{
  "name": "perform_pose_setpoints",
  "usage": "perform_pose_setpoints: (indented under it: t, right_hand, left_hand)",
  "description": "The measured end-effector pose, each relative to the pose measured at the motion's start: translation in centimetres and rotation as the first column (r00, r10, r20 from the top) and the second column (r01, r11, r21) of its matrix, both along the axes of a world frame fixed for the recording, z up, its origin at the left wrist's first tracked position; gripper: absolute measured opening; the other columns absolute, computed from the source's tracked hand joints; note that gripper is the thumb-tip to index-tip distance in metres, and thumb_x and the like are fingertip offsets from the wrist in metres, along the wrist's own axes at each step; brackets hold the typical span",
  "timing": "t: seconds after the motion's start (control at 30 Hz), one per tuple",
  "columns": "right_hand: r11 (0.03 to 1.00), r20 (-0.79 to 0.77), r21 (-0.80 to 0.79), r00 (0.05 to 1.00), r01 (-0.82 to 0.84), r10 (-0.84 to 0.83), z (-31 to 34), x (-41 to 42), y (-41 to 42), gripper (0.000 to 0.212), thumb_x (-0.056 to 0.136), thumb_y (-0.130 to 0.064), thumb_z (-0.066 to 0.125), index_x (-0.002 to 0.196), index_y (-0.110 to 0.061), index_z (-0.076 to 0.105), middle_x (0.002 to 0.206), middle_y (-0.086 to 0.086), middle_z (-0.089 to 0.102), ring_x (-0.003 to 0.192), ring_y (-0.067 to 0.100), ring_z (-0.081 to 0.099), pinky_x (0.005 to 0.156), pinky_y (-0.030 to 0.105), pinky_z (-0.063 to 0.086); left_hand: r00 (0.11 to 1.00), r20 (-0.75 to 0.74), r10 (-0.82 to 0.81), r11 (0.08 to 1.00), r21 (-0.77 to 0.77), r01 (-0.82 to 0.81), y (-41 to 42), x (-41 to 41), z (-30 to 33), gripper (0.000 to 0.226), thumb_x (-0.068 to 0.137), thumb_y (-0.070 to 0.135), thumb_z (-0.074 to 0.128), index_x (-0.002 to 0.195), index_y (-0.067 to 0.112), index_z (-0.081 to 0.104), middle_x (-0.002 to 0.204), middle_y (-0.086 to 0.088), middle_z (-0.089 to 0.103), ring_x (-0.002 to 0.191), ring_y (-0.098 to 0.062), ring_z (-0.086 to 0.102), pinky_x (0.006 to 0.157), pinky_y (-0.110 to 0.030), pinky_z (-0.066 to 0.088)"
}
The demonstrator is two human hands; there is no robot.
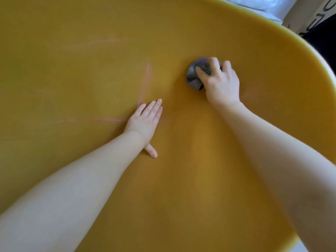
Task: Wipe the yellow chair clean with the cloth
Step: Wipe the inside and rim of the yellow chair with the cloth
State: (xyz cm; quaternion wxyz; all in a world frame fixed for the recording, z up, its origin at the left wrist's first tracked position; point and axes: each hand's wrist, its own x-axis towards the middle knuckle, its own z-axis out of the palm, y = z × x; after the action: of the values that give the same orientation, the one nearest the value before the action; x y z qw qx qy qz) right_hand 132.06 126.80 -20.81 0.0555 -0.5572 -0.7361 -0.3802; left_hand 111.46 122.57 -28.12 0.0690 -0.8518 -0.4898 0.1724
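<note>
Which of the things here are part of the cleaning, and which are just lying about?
Part of the job:
chair
cloth, gripped by the right hand
left hand, flat on the chair
pink marks on the chair

Just lying about:
white stuff past the rim, too blurred to name
dark object at top right

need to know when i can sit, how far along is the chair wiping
Partway at best. In hand: the right hand grips the bunched cloth against the chair, while the left hand rests flat on it. Left: pink streaks by the left hand and a fainter one higher up. The near part of the seat looks free of marks, though I can't tell whether it was wiped.
</note>
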Motion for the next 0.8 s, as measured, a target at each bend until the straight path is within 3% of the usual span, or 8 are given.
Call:
perform_pose_setpoints:
  t: [0.1,0.2,0.33,0.43,0.5,0.6,0.67,0.8]
  right_hand:
    - [0.994,-0.146,0.059,0.985,0.097,-0.088,1.0,-0.3,1.2,0.034,0.080,-0.011,0.049,0.108,-0.022,0.066,0.109,0.017,0.063,0.077,0.037,0.059,0.056,0.032,0.047]
    - [0.966,-0.301,-0.223,0.933,0.132,-0.197,-2.4,-2.1,-1.2,0.042,0.090,-0.009,0.041,0.129,-0.022,0.051,0.133,0.019,0.043,0.100,0.040,0.046,0.070,0.040,0.043]
    - [0.918,-0.318,-0.396,0.938,0.003,-0.140,-7.0,-5.1,-7.1,0.040,0.085,-0.009,0.047,0.122,-0.021,0.056,0.125,0.017,0.047,0.090,0.035,0.048,0.070,0.037,0.049]
    - [0.809,-0.179,-0.587,0.972,0.019,-0.153,-5.9,-3.9,-8.3,0.039,0.091,-0.015,0.043,0.128,-0.025,0.049,0.131,0.011,0.038,0.104,0.033,0.043,0.076,0.036,0.044]
    - [0.842,-0.099,-0.533,0.983,0.077,-0.152,-3.3,-1.0,-7.8,0.033,0.091,-0.018,0.044,0.121,-0.023,0.056,0.127,0.013,0.042,0.105,0.034,0.045,0.075,0.036,0.044]
    - [0.971,-0.034,-0.158,0.982,0.180,-0.187,1.4,3.9,-6.7,0.027,0.083,-0.018,0.046,0.099,-0.013,0.067,0.105,0.020,0.059,0.080,0.036,0.055,0.062,0.035,0.046]
    - [0.975,-0.022,0.013,0.975,0.220,-0.220,3.7,5.8,-6.6,0.024,0.084,-0.012,0.046,0.099,-0.008,0.066,0.101,0.023,0.060,0.076,0.038,0.056,0.061,0.037,0.045]
    - [0.956,-0.191,-0.014,0.937,0.295,-0.292,2.8,4.9,-7.0,0.028,0.084,-0.005,0.049,0.109,-0.007,0.062,0.113,0.025,0.055,0.088,0.040,0.054,0.068,0.041,0.045]
  left_hand:
    - [1.000,-0.003,-0.003,1.000,0.009,0.003,0.3,0.1,-0.3,0.148,0.050,0.083,0.059,0.143,-0.001,-0.020,0.151,-0.016,-0.030,0.143,-0.025,-0.019,0.116,-0.037,-0.008]
    - [1.000,-0.012,0.015,1.000,0.001,-0.015,0.2,0.3,-0.3,0.149,0.050,0.082,0.061,0.143,-0.001,-0.021,0.151,-0.015,-0.030,0.143,-0.025,-0.019,0.116,-0.036,-0.007]
    - [0.997,-0.054,0.055,0.998,-0.001,-0.055,-0.4,0.9,0.5,0.149,0.051,0.080,0.063,0.142,-0.001,-0.022,0.151,-0.016,-0.029,0.143,-0.025,-0.017,0.116,-0.037,-0.008]
    - [0.991,-0.099,0.092,0.996,0.003,-0.092,-1.1,1.5,1.0,0.147,0.053,0.079,0.063,0.142,-0.002,-0.022,0.151,-0.016,-0.029,0.143,-0.026,-0.018,0.116,-0.039,-0.008]
    - [0.988,-0.118,0.096,0.995,-0.001,-0.097,-1.7,1.8,1.1,0.143,0.057,0.076,0.064,0.143,-0.001,-0.021,0.151,-0.015,-0.028,0.143,-0.025,-0.018,0.116,-0.039,-0.007]
    - [0.991,-0.083,0.108,0.993,-0.044,-0.112,-2.0,1.5,0.8,0.134,0.065,0.071,0.063,0.143,0.002,-0.021,0.152,-0.013,-0.028,0.144,-0.024,-0.017,0.116,-0.038,-0.005]
    - [0.992,-0.072,0.105,0.991,-0.071,-0.110,-1.9,1.3,0.7,0.131,0.067,0.069,0.063,0.144,0.002,-0.021,0.152,-0.012,-0.028,0.144,-0.023,-0.016,0.116,-0.037,-0.005]
    - [0.992,-0.082,0.093,0.992,-0.080,-0.099,-1.8,1.5,0.7,0.132,0.067,0.067,0.065,0.144,0.001,-0.020,0.152,-0.014,-0.029,0.144,-0.023,-0.014,0.117,-0.036,-0.004]
